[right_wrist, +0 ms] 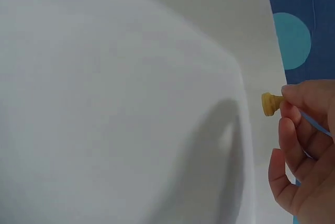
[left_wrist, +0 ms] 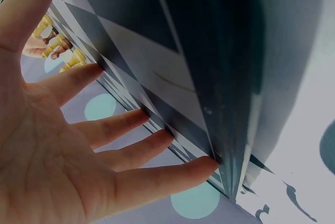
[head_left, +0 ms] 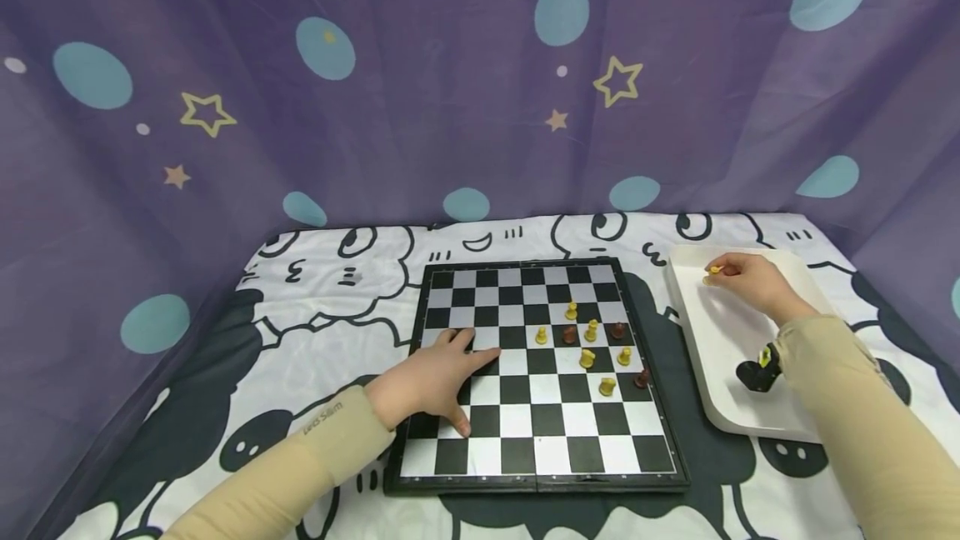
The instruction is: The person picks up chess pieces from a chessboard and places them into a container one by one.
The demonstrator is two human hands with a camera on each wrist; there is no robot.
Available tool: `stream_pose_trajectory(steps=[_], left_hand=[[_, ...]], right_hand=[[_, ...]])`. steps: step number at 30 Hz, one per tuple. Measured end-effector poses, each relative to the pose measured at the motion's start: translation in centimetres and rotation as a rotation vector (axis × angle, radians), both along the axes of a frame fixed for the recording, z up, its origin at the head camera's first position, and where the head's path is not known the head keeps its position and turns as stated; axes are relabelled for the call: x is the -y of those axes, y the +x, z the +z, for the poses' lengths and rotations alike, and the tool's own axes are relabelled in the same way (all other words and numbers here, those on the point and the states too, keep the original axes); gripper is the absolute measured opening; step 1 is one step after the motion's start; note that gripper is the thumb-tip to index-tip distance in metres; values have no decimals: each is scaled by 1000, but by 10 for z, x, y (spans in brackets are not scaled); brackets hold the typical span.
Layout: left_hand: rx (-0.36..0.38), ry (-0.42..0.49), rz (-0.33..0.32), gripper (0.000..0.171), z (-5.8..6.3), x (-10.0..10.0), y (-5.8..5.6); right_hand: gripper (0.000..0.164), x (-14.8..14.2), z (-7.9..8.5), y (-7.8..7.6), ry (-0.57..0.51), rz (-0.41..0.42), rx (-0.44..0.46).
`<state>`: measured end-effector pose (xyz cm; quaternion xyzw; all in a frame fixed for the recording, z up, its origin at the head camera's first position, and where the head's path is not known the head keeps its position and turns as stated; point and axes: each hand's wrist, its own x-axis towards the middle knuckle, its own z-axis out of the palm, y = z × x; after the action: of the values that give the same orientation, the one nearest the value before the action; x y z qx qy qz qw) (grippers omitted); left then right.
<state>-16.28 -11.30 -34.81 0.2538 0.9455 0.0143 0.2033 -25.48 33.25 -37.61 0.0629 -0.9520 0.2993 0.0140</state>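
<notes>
My right hand [head_left: 753,283] pinches a yellow chess piece [right_wrist: 271,103] between thumb and fingertips, above the far end of a white tray [head_left: 701,377]. In the right wrist view the piece lies sideways, its round base pointing away from the fingers. On the left side of a black-and-white chessboard [head_left: 514,444], my left hand [head_left: 431,380] rests with fingers spread and fingertips at the squares. Several yellow chess pieces [head_left: 587,358] stand on the board's right half. Among them are three dark red pieces [head_left: 570,333].
A patterned black-and-white cloth [head_left: 322,273] covers the table beneath board and tray. Behind it hangs a purple curtain [head_left: 450,82] with stars and blue dots. At the right cuff, a small black device [head_left: 757,373] overlaps the tray's floor in the head view.
</notes>
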Motion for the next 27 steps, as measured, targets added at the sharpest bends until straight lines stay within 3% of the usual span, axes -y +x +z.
stream_pose_trajectory(steps=[27], left_hand=[[-10,-2,-6,106,-1,1,1]], right_hand=[[31,3,-19,-5,-14,6,71]])
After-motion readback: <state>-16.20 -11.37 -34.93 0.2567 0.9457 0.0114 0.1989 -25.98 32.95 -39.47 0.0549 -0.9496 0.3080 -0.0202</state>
